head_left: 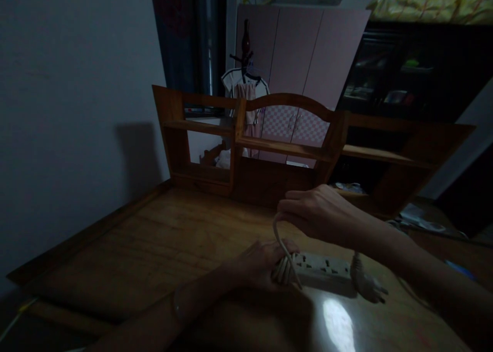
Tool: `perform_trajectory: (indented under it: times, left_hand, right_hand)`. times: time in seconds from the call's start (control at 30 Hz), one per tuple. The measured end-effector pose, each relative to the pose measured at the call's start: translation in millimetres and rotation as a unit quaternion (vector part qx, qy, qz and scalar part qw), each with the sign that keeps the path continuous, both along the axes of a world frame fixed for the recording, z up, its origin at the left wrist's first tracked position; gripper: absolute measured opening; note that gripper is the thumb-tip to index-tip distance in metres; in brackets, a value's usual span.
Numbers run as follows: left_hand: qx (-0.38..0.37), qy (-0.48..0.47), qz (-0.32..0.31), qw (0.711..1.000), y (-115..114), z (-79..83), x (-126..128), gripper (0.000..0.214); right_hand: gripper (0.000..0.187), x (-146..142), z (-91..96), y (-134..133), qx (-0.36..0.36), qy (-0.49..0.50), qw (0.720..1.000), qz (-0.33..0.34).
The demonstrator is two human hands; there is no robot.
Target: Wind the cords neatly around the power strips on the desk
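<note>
A white power strip (322, 271) with several sockets lies on the wooden desk (173, 234). Its cord (284, 271) is wound in several turns around the left end. My left hand (265, 262) is closed around that end and the wound turns. Above it, my right hand (308, 211) pinches a raised length of the same cord, which loops down in front of the turns. The plug (367, 285), its pins pointing right, rests at the strip's right end. My left fingertips are partly hidden behind the strip.
A wooden shelf unit (285, 147) stands along the desk's back edge. The wall (77, 111) borders the desk on the left. Papers and cables (419, 218) lie at the right. Farther back are a pink wardrobe (296, 54) and a coat stand (245, 39) with clothes.
</note>
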State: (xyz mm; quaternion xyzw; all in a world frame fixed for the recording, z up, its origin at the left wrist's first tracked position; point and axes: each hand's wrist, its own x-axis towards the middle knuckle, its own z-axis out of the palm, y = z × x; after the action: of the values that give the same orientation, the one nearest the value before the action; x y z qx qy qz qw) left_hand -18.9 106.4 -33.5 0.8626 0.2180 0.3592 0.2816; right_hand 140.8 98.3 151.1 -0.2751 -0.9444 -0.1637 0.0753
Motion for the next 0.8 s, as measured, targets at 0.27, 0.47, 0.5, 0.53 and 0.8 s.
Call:
perform_trajectory:
  times: [0.27,0.47,0.5,0.53,0.8]
  left_hand:
    - [-0.045,-0.007,0.053,0.998,-5.0,-7.2,1.4,0.068]
    - [-0.147,-0.078,0.055,0.985,-5.3,-4.9,5.5,0.053]
    - [-0.175,-0.098,0.041,0.979,-4.0,-5.7,6.2,0.051]
    - [-0.210,-0.122,0.025,0.970,-2.3,-6.9,6.8,0.049]
    - [-0.402,-0.257,-0.050,0.878,12.0,-13.4,7.9,0.053]
  right_hand:
    - [0.025,-14.4,-9.4,25.3,0.051,-0.004,0.996,-0.075]
    - [0.027,-17.6,-3.4,25.0,0.101,0.011,0.987,-0.123]
    - [0.028,-16.1,-2.7,26.9,0.106,0.013,0.986,-0.126]
    - [0.028,-13.9,-2.1,29.8,0.109,0.015,0.986,-0.129]
    - [0.026,29.7,-3.3,73.6,0.080,0.103,0.982,-0.133]
